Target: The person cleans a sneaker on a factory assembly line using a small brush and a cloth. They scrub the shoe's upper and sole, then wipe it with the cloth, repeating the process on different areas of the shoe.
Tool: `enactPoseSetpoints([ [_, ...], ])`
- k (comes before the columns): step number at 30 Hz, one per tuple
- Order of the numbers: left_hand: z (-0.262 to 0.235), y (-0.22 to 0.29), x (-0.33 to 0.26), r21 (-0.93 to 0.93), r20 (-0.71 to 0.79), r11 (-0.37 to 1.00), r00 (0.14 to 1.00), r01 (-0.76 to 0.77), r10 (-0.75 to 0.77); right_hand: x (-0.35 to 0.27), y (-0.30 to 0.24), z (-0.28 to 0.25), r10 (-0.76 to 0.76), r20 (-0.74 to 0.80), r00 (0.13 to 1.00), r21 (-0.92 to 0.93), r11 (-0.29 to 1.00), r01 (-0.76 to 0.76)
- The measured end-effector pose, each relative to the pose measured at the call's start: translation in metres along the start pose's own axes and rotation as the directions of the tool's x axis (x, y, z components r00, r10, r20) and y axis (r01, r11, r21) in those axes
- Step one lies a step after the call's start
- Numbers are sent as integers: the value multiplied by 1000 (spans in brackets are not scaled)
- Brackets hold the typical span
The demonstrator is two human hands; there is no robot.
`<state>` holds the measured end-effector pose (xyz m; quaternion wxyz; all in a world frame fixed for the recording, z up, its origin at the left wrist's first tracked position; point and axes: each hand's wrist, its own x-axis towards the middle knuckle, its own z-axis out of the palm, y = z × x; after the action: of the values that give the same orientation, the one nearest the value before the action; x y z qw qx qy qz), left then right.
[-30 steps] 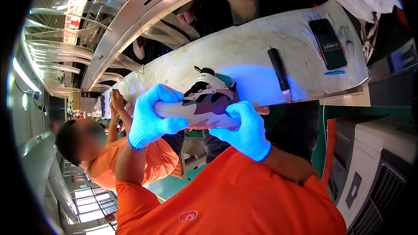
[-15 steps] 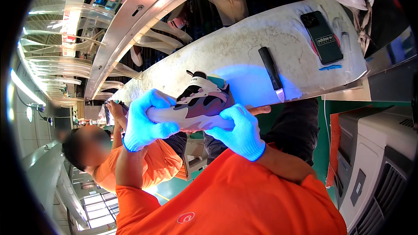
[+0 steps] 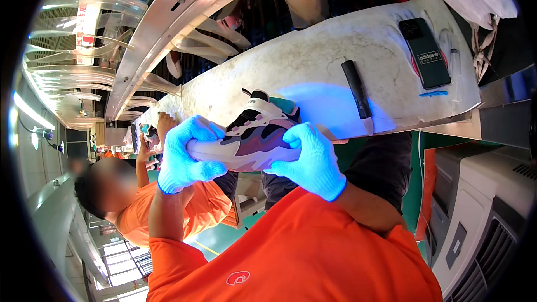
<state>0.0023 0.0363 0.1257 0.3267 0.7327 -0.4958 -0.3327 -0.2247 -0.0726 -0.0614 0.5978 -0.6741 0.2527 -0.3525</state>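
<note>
A sneaker (image 3: pixel 260 140) with a white toe, a black, grey and pinkish upper and a pale wavy sole is held up in front of me, at the near edge of the worktable. My left hand (image 3: pixel 190 154), in a knitted glove lit bright blue, is closed round the toe, thumb low along the sole. At the heel, my right hand (image 3: pixel 310 159), gloved alike, grips with its fingers on the upper and its thumb against the sole. The shoe lies sideways, toe to the left, its opening and tongue facing away from me. Its underside is hidden.
On the pale, stained worktable (image 3: pixel 224 95) lie a black-handled tool (image 3: pixel 357 89) with a short pointed tip and a dark phone (image 3: pixel 425 53). A metal-framed machine (image 3: pixel 168 17) with clear strips runs behind. A co-worker (image 3: pixel 184 207) in orange is at left, a grey machine cabinet (image 3: pixel 475 212) at right.
My right fingers have shifted up a little onto the heel's upper. My left hand keeps its hold on the toe. The view has turned slightly, and the co-worker's hands have moved.
</note>
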Motion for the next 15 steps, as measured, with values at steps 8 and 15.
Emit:
enactPoseSetpoints([
  [8,-21,-39,-7,-57,44,997,998,49,-47,6,1,22,-91,36,995,-129,987,95],
  [15,-37,-82,-33,-37,271,915,885,402,-378,-7,-7,44,-285,141,948,-359,878,317],
])
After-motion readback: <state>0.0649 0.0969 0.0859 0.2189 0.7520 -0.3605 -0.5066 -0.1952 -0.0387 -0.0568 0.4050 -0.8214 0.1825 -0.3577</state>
